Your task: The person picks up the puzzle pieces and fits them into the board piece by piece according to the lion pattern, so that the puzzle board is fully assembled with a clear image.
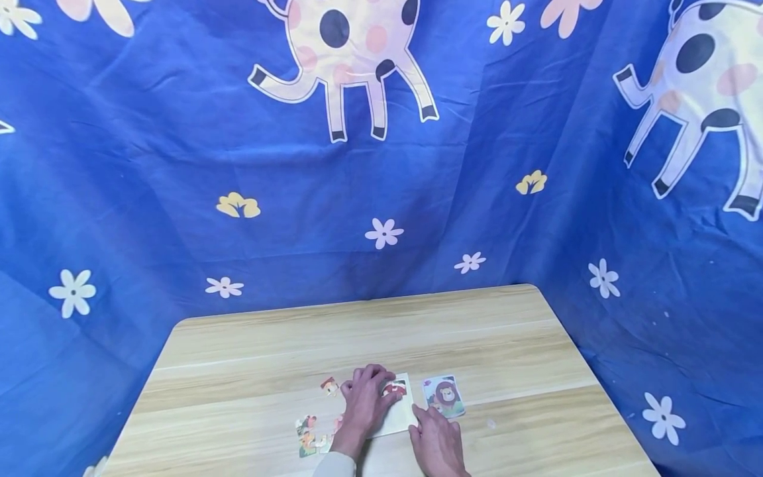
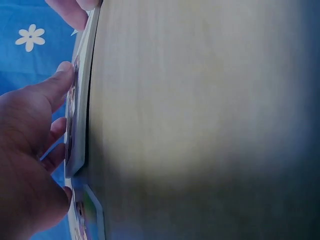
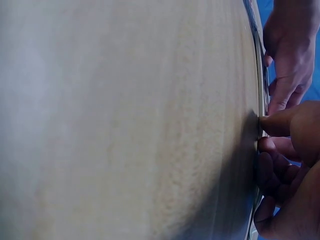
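A flat white puzzle tray (image 1: 393, 422) lies on the table, with dark red and green picture pieces (image 1: 401, 386) along its far side. My left hand (image 1: 365, 401) reaches over the tray, thumb and fingertips spread and touching the pieces. In the left wrist view, the left hand's thumb (image 2: 57, 82) lies straight against the picture surface. At the tray's near right edge, my right hand (image 1: 438, 440) holds the rim between thumb and curled fingers. The right wrist view shows its fingertips (image 3: 267, 122) right at that edge.
Right of the tray lies a lion picture card (image 1: 444, 395). Loose puzzle pieces (image 1: 307, 436) are scattered to the left, partly behind my left forearm, and a single piece (image 1: 329, 385) lies farther back. Blue patterned cloth (image 1: 381, 172) hangs around the wooden table (image 1: 507, 331).
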A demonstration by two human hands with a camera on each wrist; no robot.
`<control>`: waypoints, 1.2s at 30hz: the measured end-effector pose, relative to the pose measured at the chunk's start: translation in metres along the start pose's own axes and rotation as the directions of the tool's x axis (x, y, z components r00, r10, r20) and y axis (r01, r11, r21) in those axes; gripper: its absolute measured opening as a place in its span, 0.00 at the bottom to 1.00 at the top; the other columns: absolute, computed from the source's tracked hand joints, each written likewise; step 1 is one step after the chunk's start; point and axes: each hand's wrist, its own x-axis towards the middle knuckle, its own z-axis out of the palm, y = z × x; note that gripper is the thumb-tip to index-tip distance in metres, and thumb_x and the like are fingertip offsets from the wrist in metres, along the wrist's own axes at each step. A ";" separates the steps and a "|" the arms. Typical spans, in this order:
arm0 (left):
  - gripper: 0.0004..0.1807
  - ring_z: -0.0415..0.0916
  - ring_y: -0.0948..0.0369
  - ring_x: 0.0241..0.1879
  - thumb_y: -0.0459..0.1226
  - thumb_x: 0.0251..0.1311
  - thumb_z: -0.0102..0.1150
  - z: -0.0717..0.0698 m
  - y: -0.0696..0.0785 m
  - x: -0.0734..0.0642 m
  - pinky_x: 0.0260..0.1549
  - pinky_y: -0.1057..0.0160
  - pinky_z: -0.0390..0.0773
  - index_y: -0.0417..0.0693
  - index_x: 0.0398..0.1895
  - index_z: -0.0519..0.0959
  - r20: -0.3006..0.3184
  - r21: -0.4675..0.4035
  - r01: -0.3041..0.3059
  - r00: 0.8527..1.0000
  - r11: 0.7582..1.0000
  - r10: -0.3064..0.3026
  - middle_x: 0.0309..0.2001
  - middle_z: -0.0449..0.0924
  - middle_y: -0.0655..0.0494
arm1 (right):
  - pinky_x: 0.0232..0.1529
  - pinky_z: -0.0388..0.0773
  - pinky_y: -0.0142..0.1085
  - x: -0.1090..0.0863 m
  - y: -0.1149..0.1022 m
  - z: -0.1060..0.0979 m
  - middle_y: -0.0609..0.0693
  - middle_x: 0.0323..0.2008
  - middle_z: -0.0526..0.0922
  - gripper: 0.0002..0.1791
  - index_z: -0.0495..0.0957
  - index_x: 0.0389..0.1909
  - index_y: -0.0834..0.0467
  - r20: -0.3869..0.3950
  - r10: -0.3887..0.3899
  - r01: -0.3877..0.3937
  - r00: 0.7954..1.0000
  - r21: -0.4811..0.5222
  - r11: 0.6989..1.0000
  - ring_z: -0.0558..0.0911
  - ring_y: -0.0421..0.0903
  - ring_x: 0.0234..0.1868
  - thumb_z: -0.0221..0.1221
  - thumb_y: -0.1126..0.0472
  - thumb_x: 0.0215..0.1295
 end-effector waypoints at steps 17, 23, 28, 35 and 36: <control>0.12 0.69 0.59 0.46 0.46 0.51 0.67 -0.004 0.007 0.001 0.46 0.47 0.61 0.60 0.40 0.83 -0.012 0.060 -0.027 1.000 0.998 0.028 0.48 0.79 0.62 | 0.29 0.58 0.31 0.001 0.000 0.001 0.35 0.24 0.69 0.20 0.83 0.49 0.51 -0.016 -0.004 0.004 1.000 -0.012 1.000 0.68 0.32 0.23 0.67 0.54 0.53; 0.12 0.70 0.58 0.47 0.45 0.50 0.66 -0.005 0.009 0.001 0.45 0.47 0.61 0.60 0.40 0.83 -0.011 0.066 -0.024 1.000 0.998 0.024 0.47 0.79 0.62 | 0.29 0.59 0.32 0.001 0.000 0.000 0.36 0.25 0.70 0.20 0.83 0.49 0.50 -0.014 -0.010 0.010 1.000 -0.013 1.000 0.71 0.34 0.24 0.67 0.54 0.53; 0.09 0.70 0.59 0.47 0.49 0.55 0.64 -0.003 0.010 0.002 0.45 0.47 0.61 0.61 0.38 0.83 -0.009 0.073 -0.014 1.000 0.997 0.014 0.46 0.79 0.62 | 0.29 0.58 0.32 0.001 0.000 -0.001 0.36 0.24 0.70 0.20 0.83 0.49 0.51 -0.019 -0.010 0.010 1.000 -0.020 1.000 0.71 0.34 0.25 0.68 0.54 0.53; 0.07 0.70 0.59 0.45 0.50 0.55 0.64 0.000 0.009 0.002 0.45 0.48 0.61 0.60 0.32 0.82 -0.036 0.074 -0.003 0.999 0.997 0.006 0.44 0.79 0.63 | 0.29 0.59 0.32 0.002 0.000 0.000 0.36 0.24 0.71 0.20 0.83 0.48 0.51 -0.023 -0.016 0.015 1.000 -0.017 1.000 0.73 0.36 0.25 0.68 0.55 0.52; 0.07 0.71 0.58 0.46 0.50 0.55 0.64 0.000 0.009 0.002 0.45 0.47 0.61 0.61 0.33 0.82 -0.034 0.074 -0.006 0.999 0.997 0.009 0.45 0.79 0.63 | 0.28 0.59 0.32 0.002 0.001 0.000 0.36 0.24 0.71 0.20 0.83 0.48 0.51 -0.024 -0.015 0.015 1.000 -0.019 1.000 0.73 0.35 0.25 0.68 0.55 0.52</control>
